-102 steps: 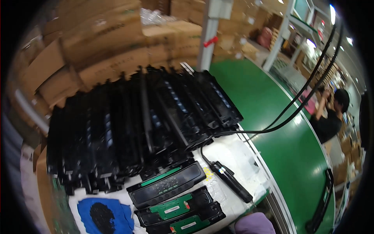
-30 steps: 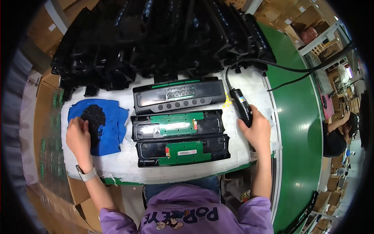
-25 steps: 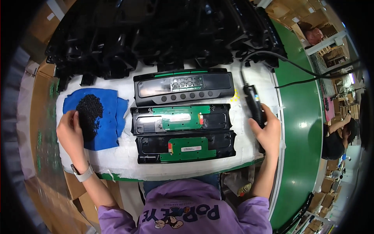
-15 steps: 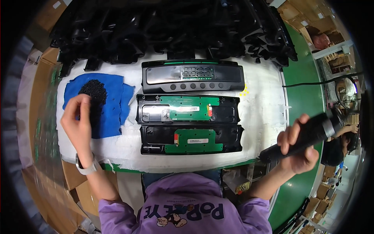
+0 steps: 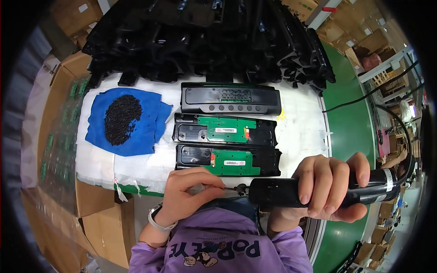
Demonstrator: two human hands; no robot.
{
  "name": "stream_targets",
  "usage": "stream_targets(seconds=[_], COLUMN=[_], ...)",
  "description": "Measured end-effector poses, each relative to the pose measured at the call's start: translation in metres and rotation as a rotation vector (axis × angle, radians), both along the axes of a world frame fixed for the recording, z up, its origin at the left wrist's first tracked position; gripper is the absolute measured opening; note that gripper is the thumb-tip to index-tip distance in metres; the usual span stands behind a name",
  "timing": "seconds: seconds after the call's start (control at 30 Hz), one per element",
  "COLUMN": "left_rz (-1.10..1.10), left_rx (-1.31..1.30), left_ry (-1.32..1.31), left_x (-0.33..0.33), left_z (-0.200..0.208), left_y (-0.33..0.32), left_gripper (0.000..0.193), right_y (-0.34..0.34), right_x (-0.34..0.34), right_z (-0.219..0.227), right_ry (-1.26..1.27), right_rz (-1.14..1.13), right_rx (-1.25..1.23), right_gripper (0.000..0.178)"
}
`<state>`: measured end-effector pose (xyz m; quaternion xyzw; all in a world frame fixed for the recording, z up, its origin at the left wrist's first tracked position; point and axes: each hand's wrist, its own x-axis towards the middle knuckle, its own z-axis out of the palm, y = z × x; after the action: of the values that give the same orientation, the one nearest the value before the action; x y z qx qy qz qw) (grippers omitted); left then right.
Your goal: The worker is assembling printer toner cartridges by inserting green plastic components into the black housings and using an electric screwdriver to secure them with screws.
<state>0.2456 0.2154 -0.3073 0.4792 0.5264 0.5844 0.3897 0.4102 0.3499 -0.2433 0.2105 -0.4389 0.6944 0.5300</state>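
My right hand point(image 5: 325, 186) is wrapped round a black electric screwdriver point(image 5: 273, 193), held level above the near edge of the table. Its thin bit point(image 5: 231, 188) points left. At the bit's tip, my left hand point(image 5: 191, 191) has thumb and forefinger pinched together; what lies between them is too small to make out. Just beyond the hands lie two black plastic housings, a nearer one point(image 5: 271, 161) and a middle one point(image 5: 268, 132), each with a green circuit board. A third housing point(image 5: 191, 98), button side up, lies behind them. A blue cloth point(image 5: 98, 129) at the left bears a pile of small black screws point(image 5: 123, 116).
Black plastic parts point(image 5: 200, 50) are heaped across the back of the white-covered table point(image 5: 300, 136). A cardboard box point(image 5: 63, 95) with green boards in clear wrap stands at the left. The screwdriver's black cable point(image 5: 412, 150) curves up at the right.
My left hand has come from the screw pile to the screwdriver's bit. The right hand has brought the screwdriver inward, turning it from slanted to nearly level. The view has shifted slightly.
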Motion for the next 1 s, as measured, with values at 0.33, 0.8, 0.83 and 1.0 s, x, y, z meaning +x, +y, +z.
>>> stream_targets(seconds=[0.33,0.8,0.83,1.0], left_rz=[-0.035,0.030,0.050,0.427], left_rx=[0.083,0.031,0.078,0.109], left_ry=[0.151,0.017,0.033,0.307], left_x=[-0.004,-0.005,-0.007,-0.016], left_z=[0.000,-0.020,-0.021,-0.029], left_y=[-0.013,-0.025,-0.025,-0.018], left_gripper=[0.013,0.011,0.011,0.008], right_y=[-0.013,-0.029,-0.028,-0.033], right_x=[-0.002,-0.028,-0.030,-0.047], right_z=[-0.004,-0.007,-0.009,-0.024], right_ry=[-0.095,-0.301,-0.293,-0.437], right_rz=[0.004,-0.011,0.000,-0.152], right_rx=[-0.013,-0.308,-0.332,-0.021], right_gripper=[0.037,0.033,0.033,0.036])
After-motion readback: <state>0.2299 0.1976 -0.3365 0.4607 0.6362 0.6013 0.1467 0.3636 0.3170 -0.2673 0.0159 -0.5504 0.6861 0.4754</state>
